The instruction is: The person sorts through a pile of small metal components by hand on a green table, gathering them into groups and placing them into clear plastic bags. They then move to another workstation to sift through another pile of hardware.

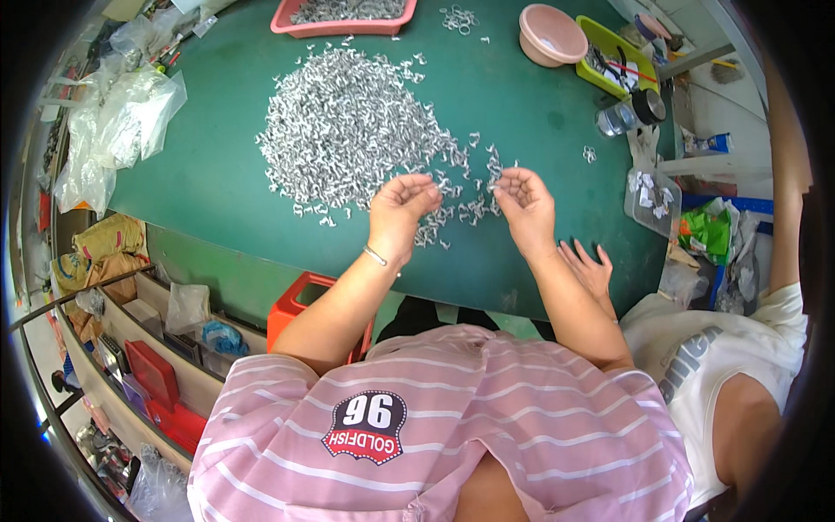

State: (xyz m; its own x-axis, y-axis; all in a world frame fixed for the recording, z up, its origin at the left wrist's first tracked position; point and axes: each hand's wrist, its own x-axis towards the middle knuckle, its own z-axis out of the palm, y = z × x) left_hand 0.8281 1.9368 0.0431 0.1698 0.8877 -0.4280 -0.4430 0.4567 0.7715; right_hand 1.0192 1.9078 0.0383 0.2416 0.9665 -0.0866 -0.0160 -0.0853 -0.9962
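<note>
A large heap of small, curved silvery metal pieces (344, 126) covers the middle of the green table. My left hand (400, 213) is at the heap's near right edge, thumb and fingers pinched together. Across a narrow gap, my right hand (528, 211) is also closed in a pinch, its fingertips beside a thin line of the same pieces. Whatever either pinch holds is too small to make out. Between and below my hands lies a loose scatter of metal pieces (474, 209). A bracelet (375, 256) circles my left wrist.
A pink tray (296, 28) of similar pieces stands at the far edge. Far right are a pink bowl (544, 42), a green basket (591, 33) and a bottle (617, 119). Another person's hand (591, 277) rests near my right forearm. Plastic bags (130, 122) lie left.
</note>
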